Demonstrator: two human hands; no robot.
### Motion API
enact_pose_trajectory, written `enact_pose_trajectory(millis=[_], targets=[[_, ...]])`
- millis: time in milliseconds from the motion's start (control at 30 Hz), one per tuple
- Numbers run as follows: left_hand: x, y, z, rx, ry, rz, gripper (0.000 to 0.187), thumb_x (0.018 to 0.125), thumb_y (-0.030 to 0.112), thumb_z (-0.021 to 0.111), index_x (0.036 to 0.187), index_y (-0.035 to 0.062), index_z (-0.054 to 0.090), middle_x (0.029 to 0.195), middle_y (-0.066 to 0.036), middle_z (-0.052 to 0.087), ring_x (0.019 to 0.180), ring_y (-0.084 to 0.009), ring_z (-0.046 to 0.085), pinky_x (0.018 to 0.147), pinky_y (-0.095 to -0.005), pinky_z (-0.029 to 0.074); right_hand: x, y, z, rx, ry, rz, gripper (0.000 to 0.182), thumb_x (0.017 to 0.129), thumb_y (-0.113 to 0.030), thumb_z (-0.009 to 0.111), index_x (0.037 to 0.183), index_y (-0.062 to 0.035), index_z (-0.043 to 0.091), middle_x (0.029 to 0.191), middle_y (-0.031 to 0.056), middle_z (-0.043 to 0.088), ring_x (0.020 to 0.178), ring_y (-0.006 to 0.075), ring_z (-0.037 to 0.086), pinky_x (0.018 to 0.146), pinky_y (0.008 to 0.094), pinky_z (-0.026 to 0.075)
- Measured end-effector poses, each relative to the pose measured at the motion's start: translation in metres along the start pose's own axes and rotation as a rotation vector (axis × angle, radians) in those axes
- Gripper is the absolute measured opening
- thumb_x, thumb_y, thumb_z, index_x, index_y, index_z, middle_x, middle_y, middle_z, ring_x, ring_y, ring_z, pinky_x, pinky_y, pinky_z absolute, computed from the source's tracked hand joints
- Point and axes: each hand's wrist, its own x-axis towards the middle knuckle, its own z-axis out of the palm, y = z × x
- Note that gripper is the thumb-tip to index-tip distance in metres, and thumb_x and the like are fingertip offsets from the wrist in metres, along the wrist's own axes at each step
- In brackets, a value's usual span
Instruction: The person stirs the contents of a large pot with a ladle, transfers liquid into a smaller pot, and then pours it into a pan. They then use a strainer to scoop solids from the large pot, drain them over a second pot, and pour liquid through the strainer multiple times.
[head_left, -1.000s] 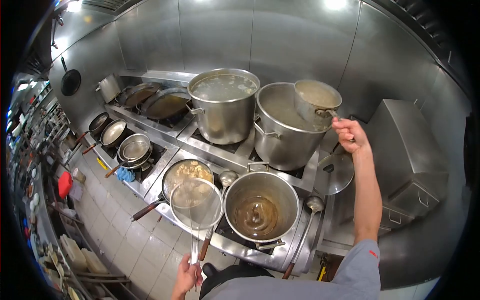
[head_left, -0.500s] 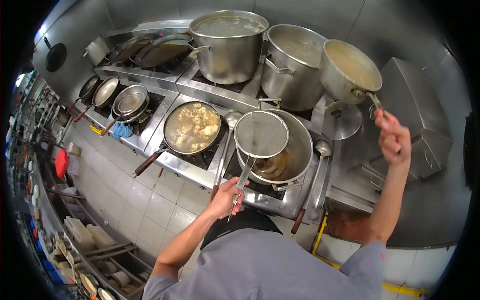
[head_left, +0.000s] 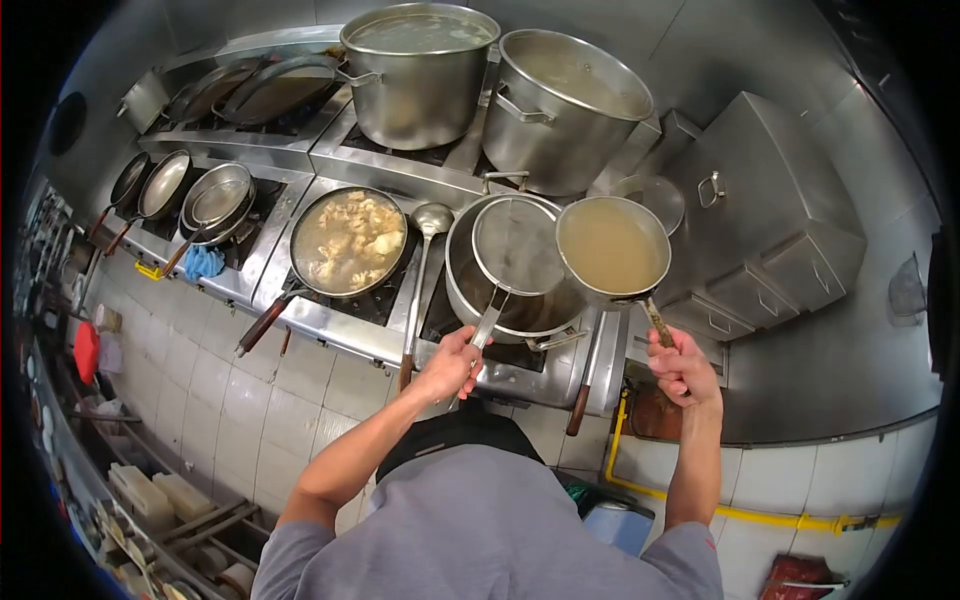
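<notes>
The saucepan (head_left: 592, 298) of cloudy, tan liquid (head_left: 613, 245) hangs over the right side of the wide pot (head_left: 462, 265), its edge just beside the round mesh strainer (head_left: 520, 245). The right hand (head_left: 686, 370) is clamped on the saucepan's handle, and the left hand (head_left: 453, 366) is wrapped around the strainer's handle, holding its mesh over the pot's mouth; whether the mesh rests on the rim cannot be told. Half a second earlier the saucepan is farther out, beside the rear stockpot; now it is in by the strainer, so both tools stand together at the pot, with saucepan, mesh and mouth lined up. The saucepan looks close to level and no stream leaves it, so pouring appears not yet begun. Just left of the pot lies a long-handled ladle (head_left: 433, 218), and beyond it a frying pan (head_left: 345, 296) with pale pieces (head_left: 360, 235) in liquid. Behind stand two tall stockpots, the left one (head_left: 415, 100) and the right one (head_left: 560, 135), with a glass lid (head_left: 667, 205) partly hidden behind the saucepan. Farther left, a blue cloth (head_left: 205, 262) hangs at the range's front edge.
</notes>
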Motion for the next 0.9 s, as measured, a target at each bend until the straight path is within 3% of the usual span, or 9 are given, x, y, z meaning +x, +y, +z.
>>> enact_pose_trajectory(millis=[333, 433, 900], targets=[[-0.010, -0.005, 0.004, 0.072, -0.018, -0.037, 0.033, 0.085, 0.008, 0.038, 0.115, -0.0015, 0.048, 0.059, -0.001, 0.045, 0.040, -0.0103, 0.043, 0.034, -0.0266, 0.038, -0.009, 0.015, 0.014, -0.134, 0.193, -0.012, 0.038, 0.071, 0.014, 0.057, 0.102, -0.0068, 0.049, 0.068, -0.0075, 0.040, 0.042, -0.0017, 0.025, 0.032, 0.0154, 0.021], [-0.010, -0.007, 0.002, 0.048, -0.015, -0.021, 0.033, 0.084, 0.008, 0.038, 0.115, -0.0017, 0.047, 0.058, -0.001, 0.045, 0.040, -0.0102, 0.043, 0.034, -0.0269, 0.038, -0.007, 0.016, 0.005, -0.178, 0.158, -0.009, 0.038, 0.073, 0.013, 0.058, 0.102, -0.0088, 0.048, 0.070, -0.0075, 0.041, 0.042, -0.0009, 0.031, 0.034, 0.0169, 0.022], [-0.012, -0.002, 0.007, 0.048, 0.006, -0.001, 0.036, 0.082, 0.005, 0.038, 0.116, 0.0001, 0.048, 0.057, -0.002, 0.045, 0.037, -0.0095, 0.040, 0.032, -0.0243, 0.036, 0.014, 0.014, 0.005, -0.369, 0.191, -0.005, 0.033, 0.073, 0.010, 0.059, 0.092, -0.0120, 0.043, 0.062, -0.0092, 0.037, 0.042, 0.0005, 0.031, 0.034, 0.0194, 0.024]])
